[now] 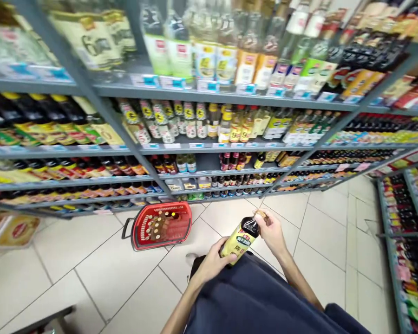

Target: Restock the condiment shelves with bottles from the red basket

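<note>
On the left, the red basket (184, 225) stands on the tiled floor (316, 246), its black handle (125, 228) sticking out; a careless step sideways could catch it, since it sits near the person's feet. Next comes the left hand (212, 265), its fingers curled around the lower part of the bottle (239, 241), thumb across the yellow label. The bottle is tilted in front of the body, above the floor, its neck toward the upper right. If this grip loosens, or the smooth wall slides under the palm, the base could swing down and the bottle could drop onto the hard tiles. At the top end, the right hand (271, 230) has its fingers pinched close on the brownish cap (260, 213). Whether the cap is firmly seated I cannot tell; a twist or tug there could loosen it and let liquid spill.
</note>
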Action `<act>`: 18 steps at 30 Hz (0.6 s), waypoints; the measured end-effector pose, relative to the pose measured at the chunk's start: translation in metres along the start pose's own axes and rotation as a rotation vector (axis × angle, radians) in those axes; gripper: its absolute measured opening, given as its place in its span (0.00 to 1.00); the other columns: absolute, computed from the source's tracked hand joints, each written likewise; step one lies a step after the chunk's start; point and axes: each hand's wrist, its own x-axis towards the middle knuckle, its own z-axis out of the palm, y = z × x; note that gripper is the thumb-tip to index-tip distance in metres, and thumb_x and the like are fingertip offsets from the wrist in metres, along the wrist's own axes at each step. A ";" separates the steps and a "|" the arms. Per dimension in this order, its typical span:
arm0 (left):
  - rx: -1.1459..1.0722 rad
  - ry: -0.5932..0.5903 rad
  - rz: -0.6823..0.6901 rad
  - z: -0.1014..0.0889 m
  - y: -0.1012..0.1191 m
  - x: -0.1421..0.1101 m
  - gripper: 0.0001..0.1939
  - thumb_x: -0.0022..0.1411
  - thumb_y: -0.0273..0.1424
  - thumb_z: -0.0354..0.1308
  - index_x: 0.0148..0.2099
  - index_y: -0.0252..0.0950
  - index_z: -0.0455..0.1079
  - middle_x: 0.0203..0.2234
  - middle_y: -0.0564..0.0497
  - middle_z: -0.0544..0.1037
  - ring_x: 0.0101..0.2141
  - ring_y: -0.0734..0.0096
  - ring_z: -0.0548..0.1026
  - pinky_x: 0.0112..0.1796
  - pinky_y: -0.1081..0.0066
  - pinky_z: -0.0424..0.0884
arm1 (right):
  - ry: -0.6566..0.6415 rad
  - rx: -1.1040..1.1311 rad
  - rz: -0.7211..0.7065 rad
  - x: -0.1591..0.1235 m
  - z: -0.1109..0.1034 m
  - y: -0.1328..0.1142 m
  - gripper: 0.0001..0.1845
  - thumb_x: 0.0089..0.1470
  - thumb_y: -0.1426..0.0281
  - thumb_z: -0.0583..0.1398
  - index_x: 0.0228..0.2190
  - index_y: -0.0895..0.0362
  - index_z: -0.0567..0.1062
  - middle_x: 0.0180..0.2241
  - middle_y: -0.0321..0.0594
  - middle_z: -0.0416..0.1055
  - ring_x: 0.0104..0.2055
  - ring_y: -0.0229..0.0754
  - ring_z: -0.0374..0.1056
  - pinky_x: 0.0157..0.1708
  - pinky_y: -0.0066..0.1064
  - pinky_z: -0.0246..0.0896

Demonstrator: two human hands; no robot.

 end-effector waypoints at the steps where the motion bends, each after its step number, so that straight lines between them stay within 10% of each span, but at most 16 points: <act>1: 0.000 -0.005 0.003 0.023 -0.003 0.008 0.32 0.59 0.41 0.70 0.61 0.35 0.69 0.56 0.43 0.78 0.55 0.55 0.75 0.56 0.63 0.70 | 0.010 0.009 0.029 -0.001 -0.026 0.006 0.20 0.58 0.56 0.66 0.45 0.58 0.77 0.38 0.42 0.75 0.37 0.41 0.68 0.32 0.30 0.65; 11: 0.066 0.122 -0.003 0.222 -0.012 0.103 0.32 0.63 0.42 0.66 0.65 0.38 0.64 0.59 0.43 0.76 0.57 0.57 0.75 0.57 0.62 0.72 | -0.164 -0.045 -0.101 0.011 -0.245 0.057 0.36 0.51 0.58 0.72 0.58 0.53 0.71 0.55 0.47 0.71 0.45 0.43 0.72 0.35 0.31 0.75; 18: 0.549 0.057 0.153 0.243 0.023 0.241 0.31 0.62 0.43 0.67 0.62 0.36 0.68 0.58 0.40 0.77 0.58 0.54 0.75 0.61 0.55 0.69 | -0.253 -0.171 -0.243 0.105 -0.327 0.062 0.36 0.59 0.57 0.68 0.62 0.55 0.65 0.54 0.51 0.74 0.50 0.48 0.75 0.51 0.44 0.76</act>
